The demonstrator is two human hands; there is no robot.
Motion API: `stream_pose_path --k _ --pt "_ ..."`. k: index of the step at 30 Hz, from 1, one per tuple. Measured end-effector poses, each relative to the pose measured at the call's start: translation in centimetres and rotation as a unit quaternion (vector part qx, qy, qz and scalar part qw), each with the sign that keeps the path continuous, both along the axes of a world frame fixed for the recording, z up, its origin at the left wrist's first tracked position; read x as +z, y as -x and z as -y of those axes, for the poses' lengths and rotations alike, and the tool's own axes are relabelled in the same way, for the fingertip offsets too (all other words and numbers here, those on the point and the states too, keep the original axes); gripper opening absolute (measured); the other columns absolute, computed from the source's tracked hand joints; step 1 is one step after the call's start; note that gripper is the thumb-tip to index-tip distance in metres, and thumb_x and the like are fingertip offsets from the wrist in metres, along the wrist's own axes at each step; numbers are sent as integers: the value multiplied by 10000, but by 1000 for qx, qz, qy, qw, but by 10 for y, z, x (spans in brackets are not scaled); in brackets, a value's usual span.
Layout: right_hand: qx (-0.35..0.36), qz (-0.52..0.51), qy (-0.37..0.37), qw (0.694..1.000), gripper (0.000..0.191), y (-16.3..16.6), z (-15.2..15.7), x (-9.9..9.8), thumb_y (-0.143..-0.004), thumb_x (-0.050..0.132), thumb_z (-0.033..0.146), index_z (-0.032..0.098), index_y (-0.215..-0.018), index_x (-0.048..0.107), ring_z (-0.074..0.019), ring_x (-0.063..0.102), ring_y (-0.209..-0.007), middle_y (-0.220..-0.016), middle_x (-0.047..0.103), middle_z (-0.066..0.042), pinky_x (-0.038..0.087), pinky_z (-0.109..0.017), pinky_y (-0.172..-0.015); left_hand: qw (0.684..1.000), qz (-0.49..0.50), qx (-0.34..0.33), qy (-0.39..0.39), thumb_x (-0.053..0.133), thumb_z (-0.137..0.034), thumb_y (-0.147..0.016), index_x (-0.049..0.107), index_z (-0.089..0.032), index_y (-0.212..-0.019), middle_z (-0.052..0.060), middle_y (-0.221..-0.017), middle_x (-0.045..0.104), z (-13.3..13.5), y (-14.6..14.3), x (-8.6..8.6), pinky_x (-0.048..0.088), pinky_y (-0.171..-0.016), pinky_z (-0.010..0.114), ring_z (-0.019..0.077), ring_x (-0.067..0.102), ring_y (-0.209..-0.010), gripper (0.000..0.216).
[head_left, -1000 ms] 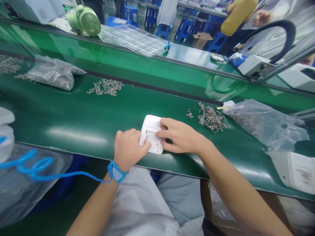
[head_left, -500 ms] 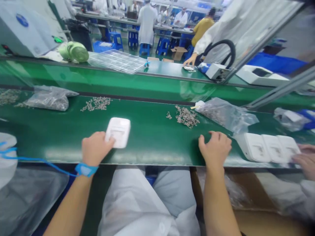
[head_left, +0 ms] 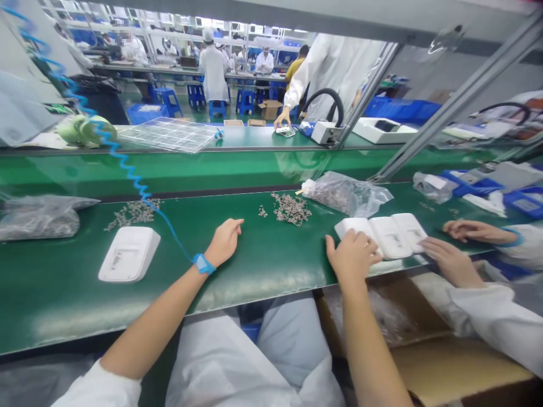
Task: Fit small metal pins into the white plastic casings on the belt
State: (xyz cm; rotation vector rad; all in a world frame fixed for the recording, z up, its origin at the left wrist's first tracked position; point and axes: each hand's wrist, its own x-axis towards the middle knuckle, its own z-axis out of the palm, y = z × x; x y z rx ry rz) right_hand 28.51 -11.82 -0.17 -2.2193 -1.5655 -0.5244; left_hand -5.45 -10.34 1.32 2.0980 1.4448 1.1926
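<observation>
My left hand (head_left: 224,242) is above the green work surface (head_left: 271,271), fingers curled together, with nothing visible in them. It wears a blue wrist strap (head_left: 204,264) with a coiled blue cord. Away to its left lies a white plastic housing (head_left: 127,254) with rounded corners and a recessed panel. My right hand (head_left: 354,254) grips the leftmost of three white housings in a row, its fingers over the face and its thumb at the left side; they partly hide that housing (head_left: 360,224). The middle housing (head_left: 392,237) touches its neighbours.
A co-worker's hand (head_left: 452,260) touches the right end of the row. Small metallic-looking parts lie in a pile (head_left: 292,209) and a scatter (head_left: 133,213). Clear bags (head_left: 348,192) of parts stand behind. Below the edge is a cardboard box (head_left: 458,362).
My left hand has let go of the white housing and moved right. My right hand has reached the leftmost housing of the row. The view has shifted, and the co-worker's hands show more.
</observation>
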Motion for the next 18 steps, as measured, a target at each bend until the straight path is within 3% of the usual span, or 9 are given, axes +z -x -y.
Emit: stream_pose_path --k 6,10,13,15,18 --pt "189 6 -21 982 587 102 38 8 -938 550 520 65 -1308 526 -377 578 -900 -1169 588 -323 450 -489 -700 997 76 -11 5 456 -197 -952 648 -157 -1099 59 -937 718 -14 4 -15 556 -738 282 118 666 -737 245" --pt "312 0 29 950 399 162 49 32 -921 621 441 125 -1162 595 -264 605 -745 -1220 611 -273 425 -365 -582 993 120 16 1 498 -209 -954 584 -174 -1182 69 -1033 689 -15 15 -19 570 -778 296 116 701 -786 246" --pt "395 -28 85 914 203 180 21 57 -967 565 368 180 -985 639 -182 586 -631 -1006 677 -150 360 -305 -508 988 150 34 -6 524 -231 -962 538 -192 -1192 59 -1030 657 -20 23 -22 571 -821 317 135 720 -850 234" --pt "457 -92 92 880 147 183 -13 68 -981 546 290 195 -1005 656 -184 629 -720 -944 695 -97 421 -292 -584 985 167 35 -16 543 -233 -960 521 -205 -1188 45 -1005 642 -21 26 -23 570 -829 320 141 718 -872 231" --pt "562 -239 139 780 202 185 -61 73 -923 650 247 198 -1118 672 -153 643 -770 -979 726 -51 484 -277 -676 986 155 24 -57 576 -203 -938 479 -223 -1232 38 -1015 621 -19 25 -23 560 -849 330 149 691 -933 310"
